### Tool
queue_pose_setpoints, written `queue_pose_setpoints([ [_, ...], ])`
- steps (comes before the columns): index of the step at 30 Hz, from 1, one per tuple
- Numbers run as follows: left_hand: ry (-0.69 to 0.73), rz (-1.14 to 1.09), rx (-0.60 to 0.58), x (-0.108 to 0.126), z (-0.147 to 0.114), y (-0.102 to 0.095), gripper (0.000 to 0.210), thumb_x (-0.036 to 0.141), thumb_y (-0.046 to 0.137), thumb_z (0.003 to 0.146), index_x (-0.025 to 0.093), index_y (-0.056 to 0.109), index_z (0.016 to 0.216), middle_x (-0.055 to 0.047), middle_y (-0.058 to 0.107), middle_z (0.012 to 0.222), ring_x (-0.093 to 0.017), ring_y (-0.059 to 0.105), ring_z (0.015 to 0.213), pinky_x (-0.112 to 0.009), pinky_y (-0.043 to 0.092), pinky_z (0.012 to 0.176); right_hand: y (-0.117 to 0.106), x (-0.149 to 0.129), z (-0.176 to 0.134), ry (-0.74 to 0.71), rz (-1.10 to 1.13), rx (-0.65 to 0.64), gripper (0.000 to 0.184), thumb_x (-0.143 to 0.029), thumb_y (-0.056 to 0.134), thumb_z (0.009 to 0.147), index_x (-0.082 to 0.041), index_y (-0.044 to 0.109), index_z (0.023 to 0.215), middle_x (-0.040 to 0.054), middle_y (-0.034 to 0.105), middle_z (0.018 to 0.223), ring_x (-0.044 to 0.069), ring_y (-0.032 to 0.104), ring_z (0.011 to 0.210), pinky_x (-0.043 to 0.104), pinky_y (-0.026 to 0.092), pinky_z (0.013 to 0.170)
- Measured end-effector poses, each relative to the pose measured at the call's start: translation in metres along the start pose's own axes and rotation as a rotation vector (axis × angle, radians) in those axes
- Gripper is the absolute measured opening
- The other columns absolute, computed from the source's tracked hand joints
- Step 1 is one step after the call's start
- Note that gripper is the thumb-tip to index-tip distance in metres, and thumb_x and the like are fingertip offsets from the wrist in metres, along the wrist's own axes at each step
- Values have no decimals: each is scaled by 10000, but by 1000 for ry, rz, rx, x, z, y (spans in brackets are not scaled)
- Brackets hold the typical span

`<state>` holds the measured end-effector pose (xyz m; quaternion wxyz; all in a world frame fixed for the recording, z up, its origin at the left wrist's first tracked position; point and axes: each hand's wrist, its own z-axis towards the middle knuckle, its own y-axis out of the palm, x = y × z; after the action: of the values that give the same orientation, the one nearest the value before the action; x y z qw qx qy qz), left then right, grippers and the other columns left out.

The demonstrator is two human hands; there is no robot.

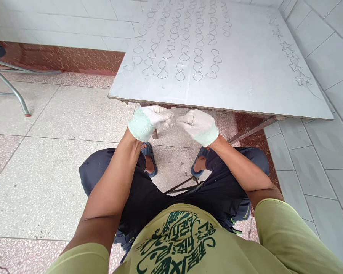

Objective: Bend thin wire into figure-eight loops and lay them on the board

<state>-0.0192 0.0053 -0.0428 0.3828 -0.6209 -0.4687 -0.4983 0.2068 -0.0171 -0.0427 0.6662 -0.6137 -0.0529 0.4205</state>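
My left hand (150, 121) and my right hand (198, 126), both in white knit gloves with pale green cuffs, are raised just in front of the table's near edge. The fingers of each are pinched together, with the fingertips almost meeting. A thin wire (173, 115) shows faintly at the left fingertips and in the small gap between the hands. A short dark piece of it seems to stand out at my right fingers. Most of its shape is hidden by the gloves.
On the white table (240, 87) lie rows of thin wire figure-eight loops (198, 72). Star-like bent wires (294, 65) line its right side, by the tiled wall (311, 175). A metal-legged stool (20, 99) stands at the far left. My knees are below the table's front edge.
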Motion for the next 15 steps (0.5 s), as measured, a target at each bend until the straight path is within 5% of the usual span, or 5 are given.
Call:
queue_pose_setpoints([
  [7, -58, -175, -59, 6, -4, 11, 342, 314, 970, 711, 217, 655, 619, -1, 594, 571, -147, 601, 582, -366, 670, 746, 4, 1, -11, 84, -25, 154, 516, -568, 506, 1189, -314, 885, 946, 34, 672, 771, 255, 655, 861, 382, 488, 867],
  [15, -71, -25, -63, 5, -5, 2, 355, 410, 995, 769, 183, 727, 714, -44, 687, 631, -164, 674, 617, -325, 666, 699, 10, -5, -5, 231, 300, 68, 457, -552, 616, 1148, -265, 892, 923, -13, 757, 772, 202, 738, 874, 320, 550, 857],
])
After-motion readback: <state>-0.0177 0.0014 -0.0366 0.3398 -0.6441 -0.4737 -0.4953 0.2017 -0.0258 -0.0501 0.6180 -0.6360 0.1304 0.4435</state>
